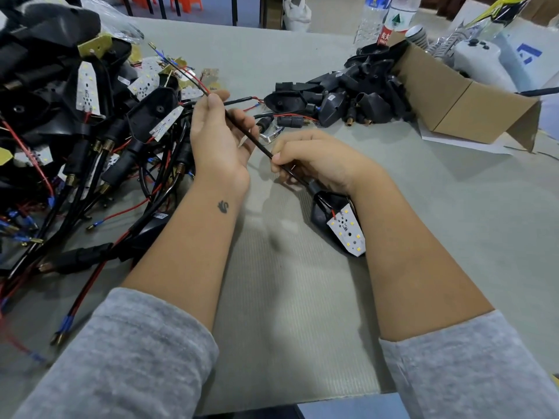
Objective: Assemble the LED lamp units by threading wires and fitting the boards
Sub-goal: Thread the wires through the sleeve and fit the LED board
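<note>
Left hand [219,137] and right hand [314,160] both pinching thin black sleeved wire [248,135], leading to black plastic lamp housing [325,207] just under right wrist.

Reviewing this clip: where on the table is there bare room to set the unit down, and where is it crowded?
Bare table lies between the forearms toward the near edge, and again at the far middle between the wired lamp pile and the black housings beside the cardboard box. The left side is crowded with lamps and wires; the far right with box and bottles.
</note>
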